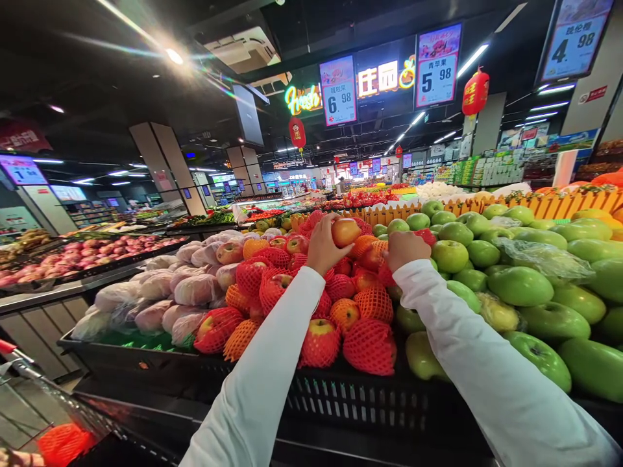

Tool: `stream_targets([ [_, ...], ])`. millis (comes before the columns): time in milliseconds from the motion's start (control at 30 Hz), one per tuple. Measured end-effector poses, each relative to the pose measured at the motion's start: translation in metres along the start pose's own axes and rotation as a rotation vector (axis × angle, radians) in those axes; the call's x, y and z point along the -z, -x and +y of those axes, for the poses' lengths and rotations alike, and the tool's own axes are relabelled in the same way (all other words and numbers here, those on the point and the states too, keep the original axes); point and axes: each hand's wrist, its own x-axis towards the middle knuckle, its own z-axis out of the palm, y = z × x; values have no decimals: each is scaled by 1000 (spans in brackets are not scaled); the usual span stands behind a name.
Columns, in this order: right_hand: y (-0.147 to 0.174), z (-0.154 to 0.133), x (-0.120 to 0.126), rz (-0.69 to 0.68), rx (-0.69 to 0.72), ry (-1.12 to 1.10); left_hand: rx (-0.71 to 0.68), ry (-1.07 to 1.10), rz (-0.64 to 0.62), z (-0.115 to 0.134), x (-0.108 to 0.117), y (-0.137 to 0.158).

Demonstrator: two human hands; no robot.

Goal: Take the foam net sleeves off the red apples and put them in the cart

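Observation:
My left hand [323, 245] grips a bare reddish-yellow apple [345, 232] between thumb and fingers, raised over the heap. To its right, my right hand [407, 249] is closed in a fist, and a red foam net [427, 236] shows past its knuckles. Below both hands lie several red apples [321, 342], many wrapped in red or orange foam nets [374, 305]. Green apples [520, 285] are piled beside my right forearm. The palm side of my right hand is hidden.
Pale wrapped fruit [197, 285] fills the left of the black crate [360, 402]. A shopping cart [34, 373] stands at lower left, with a red net bag [65, 444]. An orange picket edging [549, 206] runs behind the green apples. Price screens [337, 91] hang overhead.

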Motion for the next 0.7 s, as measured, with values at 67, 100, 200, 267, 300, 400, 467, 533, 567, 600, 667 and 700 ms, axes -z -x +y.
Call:
stream_targets([
  [67, 2, -16, 14, 50, -34, 27, 37, 55, -16, 1, -5, 0],
  [100, 3, -23, 20, 87, -23, 10, 88, 92, -9, 1, -7, 0],
  [200, 8, -38, 25, 238, 58, -143, 419, 356, 35, 4, -11, -3],
  [267, 9, -39, 19, 294, 64, -239, 669, 674, 46, 6, -9, -6],
  [300, 8, -36, 14, 295, 41, -272, 753, 842, 49, 8, -7, -7],
  [400, 0, -23, 0, 265, -103, -355, 810, 1229, 15, 15, 3, -8],
  [467, -6, -12, -5, 280, -203, -407, 756, 1355, -72, 20, 10, -7],
  [533, -10, -5, -6, 318, -236, -432, 700, 1416, -173, 25, 13, -5],
  [567, -11, -2, -6, 340, -229, -433, 685, 1436, -213, 26, 13, -4],
  [600, -12, 0, -5, 363, -210, -433, 679, 1452, -242, 26, 12, -2],
  [667, -12, 2, -5, 412, -160, -441, 703, 1460, -262, 25, 8, 0],
  [700, -12, 3, -6, 435, -137, -450, 726, 1448, -258, 23, 6, 0],
])
